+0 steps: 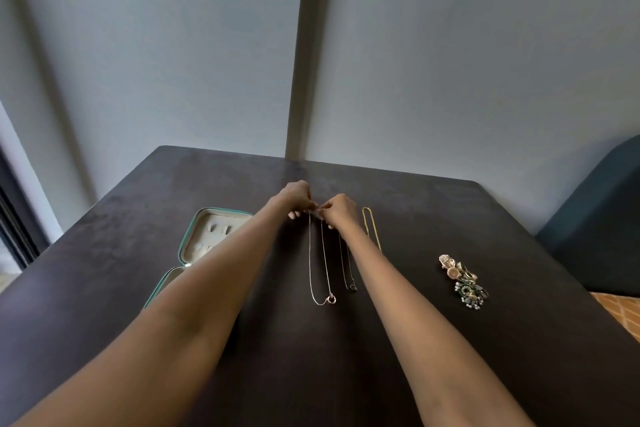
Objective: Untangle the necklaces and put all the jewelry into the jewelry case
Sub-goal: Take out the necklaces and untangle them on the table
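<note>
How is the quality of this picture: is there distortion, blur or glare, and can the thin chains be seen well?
Head view: wide-angle distortion stretches the forearms and tilts the wall lines; soft, even light, no hard glare on the dark table; the silver chain is sharp enough, but the pinch of the left hand and right hand is too small to resolve; the jewelry pile is slightly soft.

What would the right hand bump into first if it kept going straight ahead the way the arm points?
Probably nothing on the table. The right hand points toward the far edge, and only bare tabletop shows ahead, then the wall. The gold chain lies just to its right, out of that line. Depth is hard to judge.
</note>
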Motion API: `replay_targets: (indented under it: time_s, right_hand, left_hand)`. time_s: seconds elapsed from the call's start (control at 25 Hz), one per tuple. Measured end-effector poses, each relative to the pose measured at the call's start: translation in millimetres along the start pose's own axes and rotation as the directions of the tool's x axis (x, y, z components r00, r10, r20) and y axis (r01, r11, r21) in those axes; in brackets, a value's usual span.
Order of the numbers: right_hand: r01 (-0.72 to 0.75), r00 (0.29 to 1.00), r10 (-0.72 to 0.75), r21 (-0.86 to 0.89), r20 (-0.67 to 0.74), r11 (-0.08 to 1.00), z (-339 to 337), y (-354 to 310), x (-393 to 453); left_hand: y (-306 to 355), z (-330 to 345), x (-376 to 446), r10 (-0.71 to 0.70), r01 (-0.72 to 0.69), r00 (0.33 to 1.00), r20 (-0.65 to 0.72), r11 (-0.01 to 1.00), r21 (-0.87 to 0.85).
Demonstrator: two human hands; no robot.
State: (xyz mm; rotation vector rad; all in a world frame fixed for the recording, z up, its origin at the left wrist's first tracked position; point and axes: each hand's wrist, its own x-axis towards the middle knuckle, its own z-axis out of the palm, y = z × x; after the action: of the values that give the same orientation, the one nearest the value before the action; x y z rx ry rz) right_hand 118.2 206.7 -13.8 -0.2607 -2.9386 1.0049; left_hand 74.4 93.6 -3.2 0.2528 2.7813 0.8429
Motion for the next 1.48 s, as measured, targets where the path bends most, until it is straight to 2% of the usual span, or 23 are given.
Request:
replay_targets:
  time_s: [0.16, 0.28, 0.44, 0.52, 0.76, 1.0, 1.28, 1.48]
  right_hand:
    - [0.119, 0.989, -0.125, -0.07, -0.085, 0.99, -10.0, 5.0, -14.3]
    - [0.245, 0.946, -0.262, -0.109, -0.19, 0.963, -19.8, 20.5, -54.1]
    - [0.5, 0.805, -0.551, -0.249, -0.221, 0.83, -18.2, 51.7, -115.4]
    - [0.548, 0.758, -0.615, -0.297, -0.22, 0.782, -11.0, 62.0, -131.5]
    - [0.571, 0.683, -0.65, -0.311, -0.332, 0.759, -0.9, 62.3, -144.3]
    - [0.581, 0.691, -0.643, -0.275, -0.33, 0.766, 3.3, 54.5, -131.5]
    - [0.571, 0.693, -0.628, -0.262, -0.355, 0.778, 7.5, 50.8, -121.8]
    - [0.54, 0.736, -0.586, -0.227, -0.34, 0.81, 5.8, 48.9, -126.1]
  left_hand:
    - [-2.4, 4.2, -3.1, 0.05, -0.043, 0.993, -0.106, 0.997, 0.07]
    - [0.7, 5.5, -17.1, 0.091, -0.071, 0.981, -0.171, 0.99, 0.121]
    - [0.9, 15.4, -44.1, 0.137, -0.11, 0.982, -0.128, 0.974, 0.199]
    - [-3.0, 23.0, -50.9, 0.116, -0.091, 0.987, -0.115, 0.975, 0.203]
    - [-3.7, 25.8, -52.4, 0.035, 0.013, 0.978, -0.206, 0.974, 0.227]
    - [-1.4, 4.6, -24.8, -0.028, 0.062, 0.991, -0.129, 0.962, 0.265]
    - [-3.1, -0.4, -14.6, 0.005, 0.029, 0.995, -0.098, 0.938, 0.346]
    - [-4.4, 1.8, -18.7, 0.013, 0.018, 0.997, -0.082, 0.93, 0.366]
